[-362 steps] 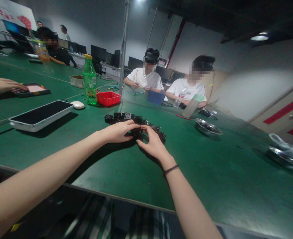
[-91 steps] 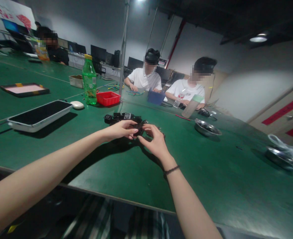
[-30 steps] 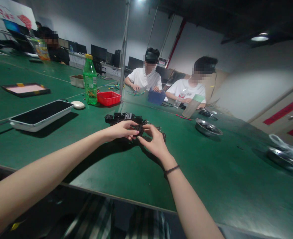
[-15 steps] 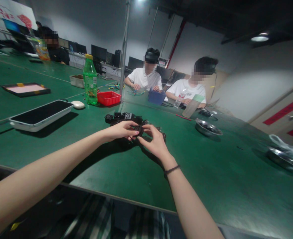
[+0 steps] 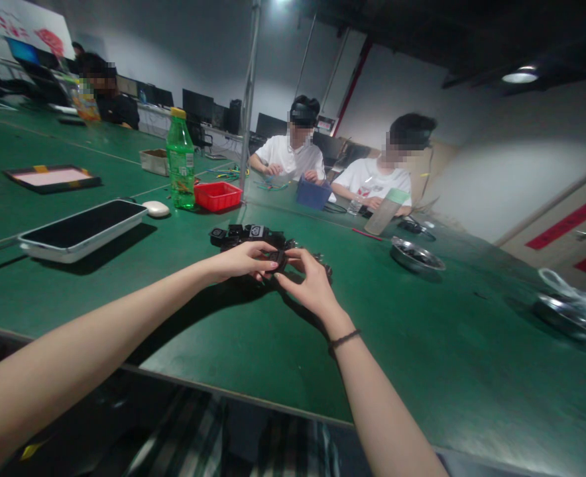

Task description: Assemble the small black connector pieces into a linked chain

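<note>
Between the fingertips of both hands is a small black blocky part (image 5: pixel 278 260), its exact kind too small to make out. My left hand (image 5: pixel 247 259) pinches it from the left, thumb and fingers together. From the right, the curved thumb and index finger of my right hand (image 5: pixel 309 278) grip the same part. Just behind lies a pile of black square pieces (image 5: pixel 233 234), one with a pale marking on top. More small dark and metallic bits (image 5: pixel 323 262) show past my right fingers. My hands hide part of the pile.
Left on the green table (image 5: pixel 253 358) are a white-edged tray (image 5: pixel 84 232), a white mouse (image 5: pixel 156 209), a green bottle (image 5: pixel 180 162) and a red bin (image 5: pixel 217 197). Metal bowls (image 5: pixel 417 255) stand to the right. Two people in white shirts sit opposite, near a blue bin (image 5: pixel 313 193).
</note>
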Action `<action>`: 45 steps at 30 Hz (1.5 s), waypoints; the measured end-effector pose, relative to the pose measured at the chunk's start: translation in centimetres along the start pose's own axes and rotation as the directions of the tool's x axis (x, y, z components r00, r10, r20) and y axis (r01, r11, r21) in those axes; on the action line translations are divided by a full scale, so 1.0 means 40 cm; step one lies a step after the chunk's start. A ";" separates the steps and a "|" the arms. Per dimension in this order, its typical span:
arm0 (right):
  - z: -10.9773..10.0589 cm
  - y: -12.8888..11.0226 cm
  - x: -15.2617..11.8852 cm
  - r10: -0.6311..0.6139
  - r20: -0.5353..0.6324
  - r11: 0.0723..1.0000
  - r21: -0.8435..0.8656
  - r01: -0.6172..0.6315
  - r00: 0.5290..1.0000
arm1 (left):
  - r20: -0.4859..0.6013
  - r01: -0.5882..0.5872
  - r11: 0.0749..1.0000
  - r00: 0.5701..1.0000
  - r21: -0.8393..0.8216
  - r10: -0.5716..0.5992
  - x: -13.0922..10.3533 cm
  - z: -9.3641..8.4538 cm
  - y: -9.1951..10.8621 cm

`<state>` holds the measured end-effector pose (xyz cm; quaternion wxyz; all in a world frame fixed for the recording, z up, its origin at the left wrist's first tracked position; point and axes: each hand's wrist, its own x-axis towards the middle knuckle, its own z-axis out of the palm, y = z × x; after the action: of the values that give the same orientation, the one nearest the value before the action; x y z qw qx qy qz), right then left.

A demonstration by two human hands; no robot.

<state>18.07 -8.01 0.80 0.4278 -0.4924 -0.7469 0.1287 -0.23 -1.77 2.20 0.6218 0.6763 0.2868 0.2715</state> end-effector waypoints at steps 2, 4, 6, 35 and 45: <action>0.000 -0.001 0.000 0.005 -0.001 1.000 -0.002 -0.005 1.000 | -0.002 0.000 1.000 1.000 0.002 0.000 0.001 0.000 0.000; -0.001 -0.003 0.000 0.008 -0.002 1.000 0.000 -0.008 1.000 | -0.003 0.002 1.000 1.000 0.002 -0.002 0.001 0.001 -0.001; -0.001 -0.003 0.000 0.007 0.001 1.000 0.004 -0.007 1.000 | -0.003 0.001 1.000 1.000 0.001 -0.001 0.002 0.002 -0.001; -0.004 0.000 -0.001 0.000 0.022 1.000 0.012 0.000 1.000 | -0.003 0.000 0.999 1.000 0.034 0.000 0.004 -0.002 -0.007; -0.005 -0.005 0.000 -0.001 0.025 1.000 0.008 0.001 1.000 | 0.000 -0.006 0.999 1.000 0.047 0.006 0.002 -0.003 -0.006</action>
<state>18.11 -8.16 1.03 0.4206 -0.4887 -0.7518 0.1379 -0.26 -1.61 1.99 0.6048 0.6917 0.2911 0.2664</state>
